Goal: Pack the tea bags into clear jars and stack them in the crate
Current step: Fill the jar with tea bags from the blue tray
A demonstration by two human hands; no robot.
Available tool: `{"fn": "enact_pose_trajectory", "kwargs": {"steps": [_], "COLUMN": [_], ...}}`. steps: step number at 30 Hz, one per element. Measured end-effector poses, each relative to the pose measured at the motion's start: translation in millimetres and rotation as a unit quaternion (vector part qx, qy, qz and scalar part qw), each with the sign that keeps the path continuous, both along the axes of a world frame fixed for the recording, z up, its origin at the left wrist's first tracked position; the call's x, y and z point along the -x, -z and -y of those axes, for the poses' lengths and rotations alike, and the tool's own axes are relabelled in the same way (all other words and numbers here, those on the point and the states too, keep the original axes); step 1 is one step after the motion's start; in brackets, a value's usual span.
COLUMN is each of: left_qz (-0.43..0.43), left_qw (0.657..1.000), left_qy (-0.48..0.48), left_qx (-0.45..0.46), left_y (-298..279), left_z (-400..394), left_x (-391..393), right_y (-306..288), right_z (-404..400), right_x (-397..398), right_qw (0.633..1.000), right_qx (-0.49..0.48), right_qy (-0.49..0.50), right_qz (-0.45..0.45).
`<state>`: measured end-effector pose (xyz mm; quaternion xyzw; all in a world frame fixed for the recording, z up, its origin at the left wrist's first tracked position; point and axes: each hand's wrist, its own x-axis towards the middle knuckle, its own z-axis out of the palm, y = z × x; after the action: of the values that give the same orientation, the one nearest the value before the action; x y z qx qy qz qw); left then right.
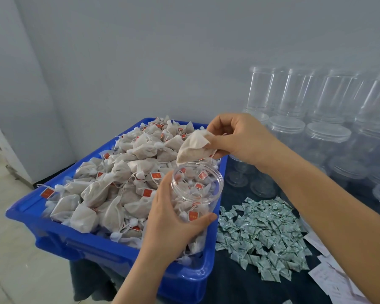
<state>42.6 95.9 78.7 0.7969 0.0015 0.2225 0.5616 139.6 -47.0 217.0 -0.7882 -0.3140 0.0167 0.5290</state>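
My left hand (173, 218) comes up from below on a bare forearm, fingers and thumb curled round the side of a jar (196, 189), thumb lying across its near wall, palm turned toward my right. My right hand (235, 137) reaches in from the right, just above and beyond my left, wrist bent down, fingertips pinching a tea bag (194, 148) that hangs below my knuckles.
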Motion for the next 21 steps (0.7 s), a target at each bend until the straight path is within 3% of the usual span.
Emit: {"fn": "enact_pose_trajectory", "kwargs": {"steps": [12,21], "left_qz": [-0.005,-0.005], "left_qw": [1.000,1.000], "left_qy": [0.001,-0.007], "left_qx": [0.004,0.008], "left_y": [2.5,2.0], "left_z": [-0.4,-0.2], "left_x": [-2.4,-2.6], "right_y": [21.2,30.5], "right_z": [-10.9,-31.0], "right_x": [16.2,20.8], "right_qw": [0.965,0.946], "right_qx": [0.181,0.247], "right_qy": [0.052,0.011], "right_qz": [0.180,0.208]}}
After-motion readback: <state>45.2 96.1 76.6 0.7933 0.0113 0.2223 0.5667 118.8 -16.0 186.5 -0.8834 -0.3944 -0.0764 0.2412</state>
